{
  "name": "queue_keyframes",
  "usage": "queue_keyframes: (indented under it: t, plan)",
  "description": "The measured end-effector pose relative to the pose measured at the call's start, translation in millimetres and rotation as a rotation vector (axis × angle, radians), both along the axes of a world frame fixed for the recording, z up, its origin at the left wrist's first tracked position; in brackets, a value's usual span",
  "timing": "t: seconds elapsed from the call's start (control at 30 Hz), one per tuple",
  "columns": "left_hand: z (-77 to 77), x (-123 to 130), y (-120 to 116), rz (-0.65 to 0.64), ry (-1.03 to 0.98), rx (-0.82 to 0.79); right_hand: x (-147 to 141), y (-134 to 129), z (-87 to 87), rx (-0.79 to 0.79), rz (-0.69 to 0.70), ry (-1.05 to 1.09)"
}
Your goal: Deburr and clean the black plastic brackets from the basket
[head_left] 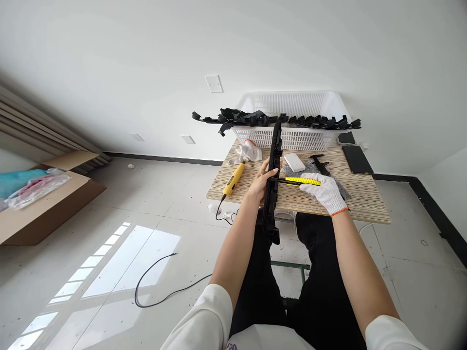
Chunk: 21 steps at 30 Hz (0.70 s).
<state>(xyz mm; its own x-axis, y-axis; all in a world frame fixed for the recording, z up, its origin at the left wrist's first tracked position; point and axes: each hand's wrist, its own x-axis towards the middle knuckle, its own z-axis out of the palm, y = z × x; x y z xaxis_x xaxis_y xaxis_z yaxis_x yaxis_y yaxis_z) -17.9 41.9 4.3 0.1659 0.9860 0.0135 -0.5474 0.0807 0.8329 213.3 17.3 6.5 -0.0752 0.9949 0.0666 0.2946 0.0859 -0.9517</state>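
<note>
- A person's bare left hand [260, 183] is gripping a long black plastic strip [270, 201], the fingers and thumb closing around its middle, in front of the white basket [302, 142].
- The strip is running lengthwise from the basket's front wall toward the person, its near end hanging past the table's edge above the lap.
- The gloved right hand [326, 188] is curling around a yellow-handled tool [302, 181], sitting farther from the strip than the left hand, in front of the basket's right half.
- The tool is lying crosswise to the strip, its slim dark shaft pointing left and appearing to meet the strip beside the left fingers; exact contact is staying too small to tell.
- The strip is showing a matte, ribbed, notched surface; the tool's handle is bearing ridges, and the glove is showing coarse white knit with an orange cuff.
- More black strips [251, 117], jagged with tabs, are spanning the basket's slotted plastic rim.
- In front of the basket, on a striped wood-grain table [357, 194], a smooth yellow corded tool [234, 179] is resting to the left, near a crumpled glove [251, 151]; a glossy white box [295, 162] and black calipers [321, 165] are lying to the right.
</note>
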Motion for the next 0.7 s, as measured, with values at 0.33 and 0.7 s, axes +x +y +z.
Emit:
queue_keyframes:
  t: [0.33, 0.7]
  plan:
    - [-4.1, 4, 15, 0.192, 0.055, 0.011, 1, 1, 2.5, 0.034, 0.059, -0.07]
    - [4.7, 2, 30, 0.29, 0.203, 0.083, -1, 0, 0.0, -0.052, -0.05, 0.137]
